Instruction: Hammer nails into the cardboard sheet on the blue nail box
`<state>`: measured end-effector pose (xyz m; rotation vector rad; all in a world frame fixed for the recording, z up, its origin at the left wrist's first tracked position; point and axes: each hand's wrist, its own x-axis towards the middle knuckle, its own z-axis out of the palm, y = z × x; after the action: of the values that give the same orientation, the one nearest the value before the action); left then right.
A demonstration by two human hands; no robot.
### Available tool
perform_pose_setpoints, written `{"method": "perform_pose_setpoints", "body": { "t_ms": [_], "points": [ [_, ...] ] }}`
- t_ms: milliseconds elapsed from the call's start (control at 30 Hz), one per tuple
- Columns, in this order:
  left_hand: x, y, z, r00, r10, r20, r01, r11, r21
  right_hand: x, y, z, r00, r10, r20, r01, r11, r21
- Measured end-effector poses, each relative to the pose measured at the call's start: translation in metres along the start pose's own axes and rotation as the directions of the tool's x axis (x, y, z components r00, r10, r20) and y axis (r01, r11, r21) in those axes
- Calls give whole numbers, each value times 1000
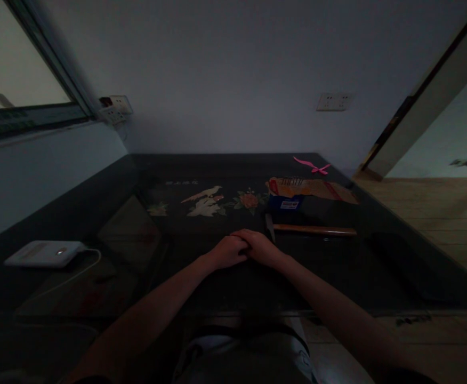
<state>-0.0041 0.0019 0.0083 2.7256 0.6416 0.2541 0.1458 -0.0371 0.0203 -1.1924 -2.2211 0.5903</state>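
Note:
My left hand [227, 252] and my right hand [260, 247] rest together on the dark table [109, 213], fingers clasped over one another at the middle of its front part. Neither hand shows anything held. Just right of my right hand lies a hammer [313, 230] with a wooden handle, its metal head nearest my fingers. Behind the hammer stands a small blue box [285, 203], and a torn brown paper package [311, 188] lies behind that.
A pink ribbon [313, 166] lies at the table's far right corner. A white device [45, 253] with a cable sits at the left. The tabletop carries a bird and flower picture [209, 201]. Wall sockets [115, 108] are at the back left; wooden floor lies to the right.

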Motion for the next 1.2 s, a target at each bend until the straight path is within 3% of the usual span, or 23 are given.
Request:
{"method": "perform_pose_setpoints", "body": {
  "t_ms": [1200],
  "points": [
    [0, 1, 1, 999, -37, -4, 37, 999, 31, 1, -1, -1, 1000, 6, 10, -5, 993, -118]
  ]
}}
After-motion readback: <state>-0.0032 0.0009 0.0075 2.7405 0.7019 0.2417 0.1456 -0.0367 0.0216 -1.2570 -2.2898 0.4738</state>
